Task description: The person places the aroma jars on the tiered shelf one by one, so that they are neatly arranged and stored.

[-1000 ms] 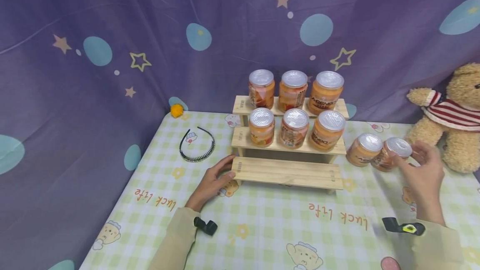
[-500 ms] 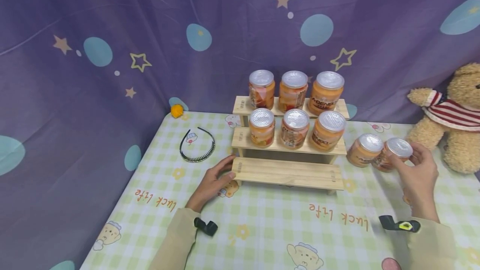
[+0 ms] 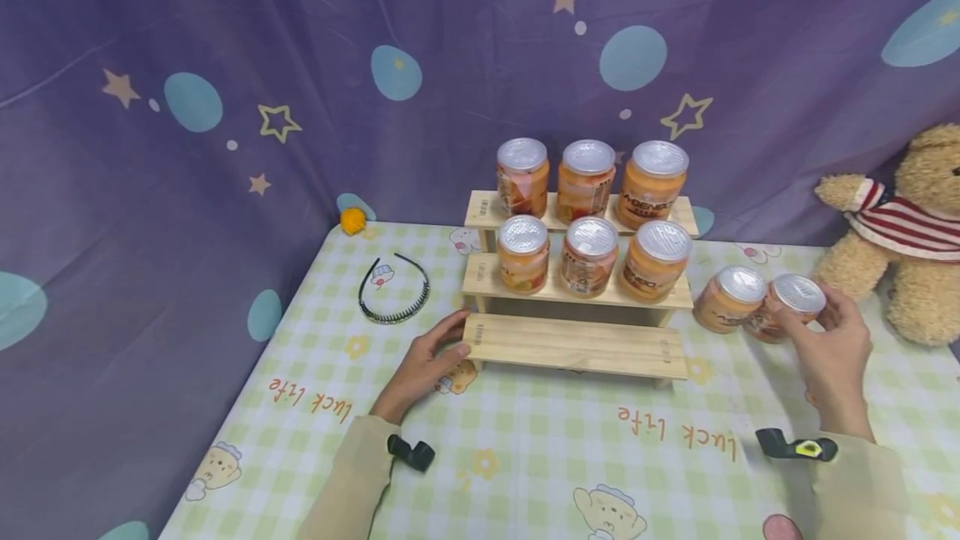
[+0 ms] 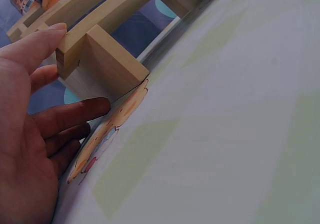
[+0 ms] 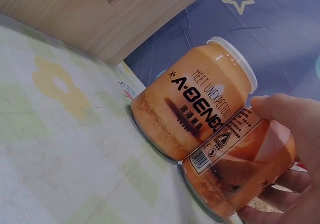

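A three-step wooden display stand stands on the table. At its left end my left hand holds the lowest board between thumb and index finger; in the left wrist view the other fingers hang free under the board. On the right, my right hand grips an orange can with a silver lid, thumb on the near side and fingers behind. In the right wrist view this gripped can stands upright against a second can, labelled A-BENBO. Both rest on the tablecloth.
Three similar cans stand on the top step and three on the middle step. A black headband and an orange pompom lie left. A teddy bear sits behind my right hand. A purple curtain backs the table.
My right hand has moved slightly left and its fingers have closed round the right-hand can. The left hand, the stand and the cans have stayed in place.
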{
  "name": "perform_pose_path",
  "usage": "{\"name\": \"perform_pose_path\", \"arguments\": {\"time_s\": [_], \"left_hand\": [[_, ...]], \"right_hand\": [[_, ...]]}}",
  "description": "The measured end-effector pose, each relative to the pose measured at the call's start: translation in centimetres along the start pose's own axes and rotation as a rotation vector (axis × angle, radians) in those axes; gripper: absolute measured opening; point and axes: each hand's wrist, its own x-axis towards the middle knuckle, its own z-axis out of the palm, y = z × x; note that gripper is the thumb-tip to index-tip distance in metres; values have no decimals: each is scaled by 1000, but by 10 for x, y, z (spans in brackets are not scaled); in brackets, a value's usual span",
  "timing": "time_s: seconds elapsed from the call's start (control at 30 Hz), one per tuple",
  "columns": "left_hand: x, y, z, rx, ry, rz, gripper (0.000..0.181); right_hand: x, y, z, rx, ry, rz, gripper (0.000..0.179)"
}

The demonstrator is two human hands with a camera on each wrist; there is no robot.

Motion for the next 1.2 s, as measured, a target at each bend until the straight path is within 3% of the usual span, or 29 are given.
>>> {"name": "perform_pose_path", "arguments": {"time_s": [0.3,0.53,0.83,1.2], "left_hand": [[0,0,0,4,-1,-10,58],[-1,0,0,0,3,-4,58],[0,1,0,-6,1,-4,58],[0,2,0,-13,-3,-18,59]], "right_hand": [[1,4,-1,-37,44,-31,68],[0,3,-5,112,89,-18,67],[-4,-6,-14,-13,138,-11,65],[-17,-24,-21,9,222,-137,59]]}}
